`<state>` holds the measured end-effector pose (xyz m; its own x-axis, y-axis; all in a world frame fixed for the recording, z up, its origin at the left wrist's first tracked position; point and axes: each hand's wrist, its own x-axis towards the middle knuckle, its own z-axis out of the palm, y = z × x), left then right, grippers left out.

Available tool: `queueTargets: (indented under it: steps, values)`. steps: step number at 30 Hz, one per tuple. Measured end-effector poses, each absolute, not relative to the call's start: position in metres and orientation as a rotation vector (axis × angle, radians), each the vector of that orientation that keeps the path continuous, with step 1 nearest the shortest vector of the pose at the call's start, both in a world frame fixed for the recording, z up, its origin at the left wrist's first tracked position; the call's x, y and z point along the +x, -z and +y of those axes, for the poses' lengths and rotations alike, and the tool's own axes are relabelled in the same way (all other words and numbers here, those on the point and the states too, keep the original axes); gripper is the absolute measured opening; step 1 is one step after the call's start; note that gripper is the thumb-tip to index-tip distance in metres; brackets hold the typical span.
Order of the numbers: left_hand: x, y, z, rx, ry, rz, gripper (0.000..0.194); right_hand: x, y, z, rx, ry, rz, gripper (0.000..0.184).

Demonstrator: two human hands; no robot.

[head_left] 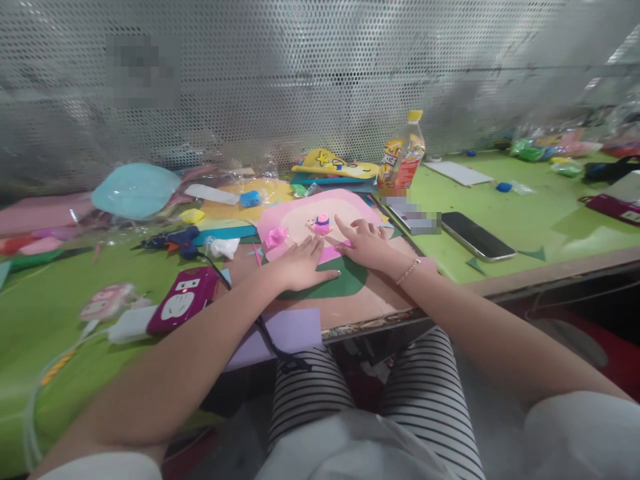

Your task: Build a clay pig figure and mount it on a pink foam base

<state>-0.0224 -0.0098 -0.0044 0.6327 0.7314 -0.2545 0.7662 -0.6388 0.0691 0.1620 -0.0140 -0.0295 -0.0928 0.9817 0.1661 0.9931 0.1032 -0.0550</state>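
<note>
Pink craft sheet [295, 212] lies on brown board [395, 293] atop the green table [537, 197]. Left hand [303, 265]: spread flat at its near edge, grasping nothing. Right hand [367, 243]: loosely open on its right part, nothing held. Phone [477, 236] further right.

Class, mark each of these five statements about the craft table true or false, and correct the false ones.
1. The bottle has a yellow cap. True.
2. The phone lies left of the bottle. False: it lies to the right.
3. A bracelet circles the right wrist. True.
4. The left hand grips the bottle. False: it rests palm down over the green sheet.
</note>
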Motion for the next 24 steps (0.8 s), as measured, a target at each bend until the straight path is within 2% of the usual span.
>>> queueTargets:
  steps: [9, 17, 24]
  values:
    - [-0.024, 0.005, -0.010, 2.706, 0.255, 1.206, 0.095, 0.173, 0.031, -0.012, -1.944, 0.141, -2.166, 0.062]
    - [-0.021, 0.002, -0.015, 2.789, 0.168, 1.126, 0.074, 0.186, 0.030, -0.005, -1.953, 0.058, -2.141, 0.062]
    - [-0.018, 0.009, -0.012, 2.854, 0.117, 1.040, 0.074, 0.184, 0.028, -0.012, -1.939, 0.116, -2.233, 0.065]
